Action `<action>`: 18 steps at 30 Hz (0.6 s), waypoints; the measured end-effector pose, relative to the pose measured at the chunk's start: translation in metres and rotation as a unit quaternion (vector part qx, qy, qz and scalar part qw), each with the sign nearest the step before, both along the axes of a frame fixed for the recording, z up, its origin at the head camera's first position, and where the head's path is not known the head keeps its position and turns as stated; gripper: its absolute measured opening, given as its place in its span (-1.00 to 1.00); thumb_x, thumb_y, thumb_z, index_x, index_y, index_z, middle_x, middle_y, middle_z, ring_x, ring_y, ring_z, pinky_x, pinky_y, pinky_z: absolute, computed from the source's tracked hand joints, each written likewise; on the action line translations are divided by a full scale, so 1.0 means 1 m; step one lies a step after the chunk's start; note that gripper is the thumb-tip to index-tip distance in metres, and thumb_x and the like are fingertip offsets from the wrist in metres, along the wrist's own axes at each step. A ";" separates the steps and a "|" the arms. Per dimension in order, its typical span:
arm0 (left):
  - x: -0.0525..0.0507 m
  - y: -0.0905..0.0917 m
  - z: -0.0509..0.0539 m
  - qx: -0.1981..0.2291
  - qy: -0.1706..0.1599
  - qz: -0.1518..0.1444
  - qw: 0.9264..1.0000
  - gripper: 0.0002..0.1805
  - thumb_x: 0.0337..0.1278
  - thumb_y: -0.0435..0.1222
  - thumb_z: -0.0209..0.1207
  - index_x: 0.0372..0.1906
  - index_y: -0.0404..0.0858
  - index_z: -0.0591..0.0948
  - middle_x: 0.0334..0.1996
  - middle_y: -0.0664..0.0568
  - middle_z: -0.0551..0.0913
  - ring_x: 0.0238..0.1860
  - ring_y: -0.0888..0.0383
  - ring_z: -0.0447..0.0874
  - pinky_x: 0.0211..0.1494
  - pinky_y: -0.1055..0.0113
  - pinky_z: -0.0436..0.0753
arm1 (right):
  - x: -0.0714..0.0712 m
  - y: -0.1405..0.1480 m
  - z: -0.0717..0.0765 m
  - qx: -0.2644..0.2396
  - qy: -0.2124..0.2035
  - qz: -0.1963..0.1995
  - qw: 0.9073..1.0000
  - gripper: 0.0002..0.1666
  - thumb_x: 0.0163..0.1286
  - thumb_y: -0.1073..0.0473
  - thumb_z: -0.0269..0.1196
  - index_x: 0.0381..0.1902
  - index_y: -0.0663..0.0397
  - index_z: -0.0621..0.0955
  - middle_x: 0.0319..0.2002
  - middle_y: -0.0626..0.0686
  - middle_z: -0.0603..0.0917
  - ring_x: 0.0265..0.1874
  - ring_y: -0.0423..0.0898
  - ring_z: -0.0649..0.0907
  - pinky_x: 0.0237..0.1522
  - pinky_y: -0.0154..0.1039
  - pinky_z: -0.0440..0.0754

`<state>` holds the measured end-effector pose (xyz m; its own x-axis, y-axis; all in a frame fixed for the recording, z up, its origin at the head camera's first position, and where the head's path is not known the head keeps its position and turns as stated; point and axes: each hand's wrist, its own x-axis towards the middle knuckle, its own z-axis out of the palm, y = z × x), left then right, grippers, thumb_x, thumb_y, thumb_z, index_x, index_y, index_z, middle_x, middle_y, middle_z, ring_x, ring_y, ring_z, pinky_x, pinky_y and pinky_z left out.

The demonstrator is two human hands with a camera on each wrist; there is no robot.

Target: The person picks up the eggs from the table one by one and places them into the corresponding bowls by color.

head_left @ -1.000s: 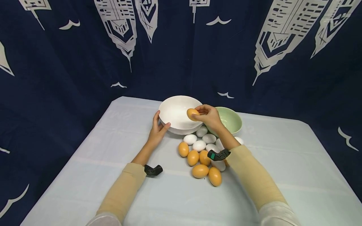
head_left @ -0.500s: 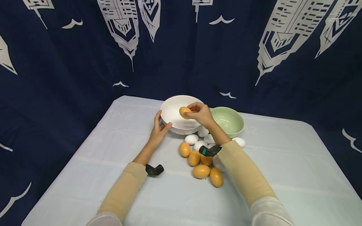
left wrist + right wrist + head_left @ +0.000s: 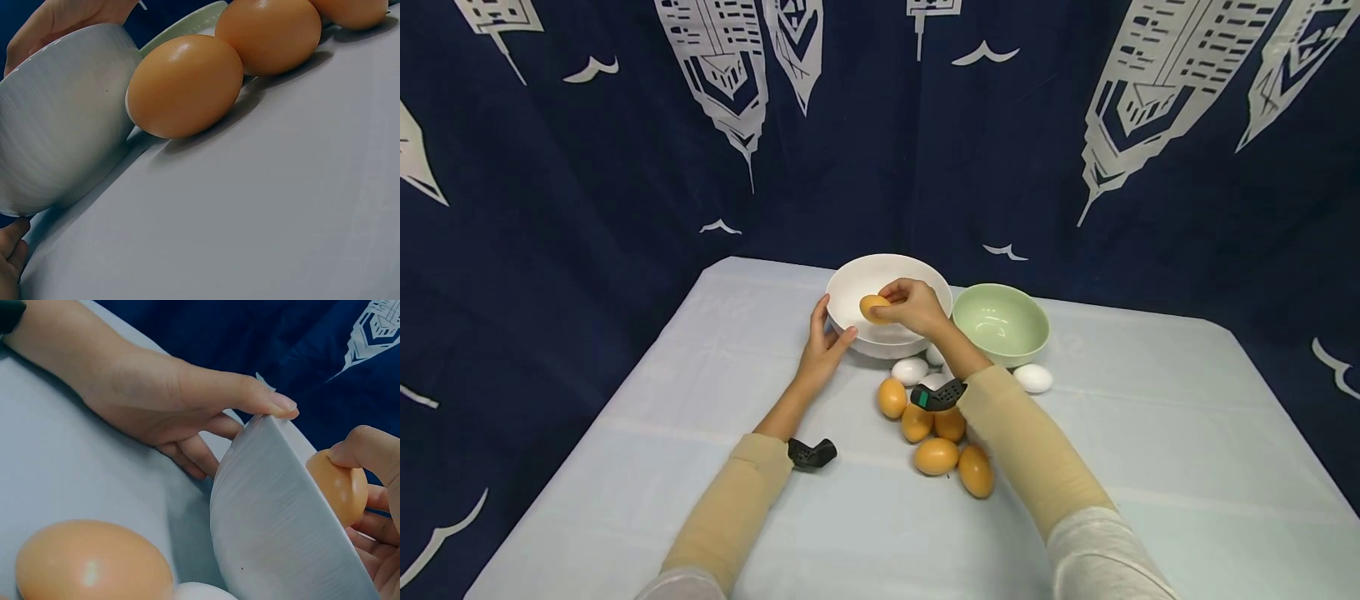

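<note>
Near the table's far edge my left hand (image 3: 818, 360) steadies a white bowl (image 3: 854, 279). In the right wrist view its thumb lies over the rim, with the fingers against the bowl's outer side. My right hand (image 3: 919, 312) pinches a brown egg (image 3: 871, 309) between thumb and fingers, above the inside of this bowl. The right wrist view shows the egg (image 3: 339, 489) just beyond the rim. Several brown eggs (image 3: 936, 457) and white eggs (image 3: 910, 371) lie in front of the bowl, some hidden under my right forearm.
A light green bowl (image 3: 1002, 327) stands right of the white one, very close to it. One white egg (image 3: 1033, 378) lies at its front. A pale cloth covers the table (image 3: 647, 450), and a dark blue printed curtain (image 3: 880, 167) hangs behind.
My right hand has carried the brown egg leftward, from the white bowl's right side to over its middle. The left hand has kept its hold on the bowl.
</note>
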<state>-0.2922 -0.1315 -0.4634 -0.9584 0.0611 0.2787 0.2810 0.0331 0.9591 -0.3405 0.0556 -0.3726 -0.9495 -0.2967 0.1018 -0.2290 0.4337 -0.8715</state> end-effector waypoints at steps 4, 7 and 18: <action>0.010 0.000 0.019 -0.007 -0.007 -0.014 1.000 -0.15 0.41 -0.25 0.10 0.55 -0.19 -0.17 0.53 -0.22 -0.21 0.37 -0.25 0.24 0.35 0.11 0.38 | -0.003 -0.002 -0.001 0.054 -0.002 0.003 0.999 -0.62 0.08 0.18 0.47 -0.17 0.26 0.64 -0.24 0.13 0.68 -0.22 -0.04 0.61 -0.20 -0.34 0.59; 0.019 0.000 0.031 -0.016 -0.012 -0.016 1.000 -0.16 0.41 -0.25 0.09 0.54 -0.22 -0.17 0.52 -0.25 -0.21 0.38 -0.25 0.21 0.36 0.12 0.37 | -0.002 -0.004 -0.002 0.096 -0.009 0.013 0.995 -0.62 0.08 0.15 0.47 -0.18 0.23 0.64 -0.26 0.11 0.66 -0.29 -0.06 0.59 -0.27 -0.36 0.59; 0.020 0.002 0.031 -0.016 -0.008 -0.014 1.000 -0.15 0.40 -0.27 0.10 0.54 -0.27 -0.17 0.52 -0.27 -0.22 0.39 -0.28 0.18 0.36 0.06 0.37 | -0.003 -0.007 -0.001 0.198 -0.032 0.058 0.978 -0.64 0.10 0.11 0.46 -0.22 0.22 0.64 -0.33 0.05 0.64 -0.42 -0.13 0.57 -0.37 -0.39 0.54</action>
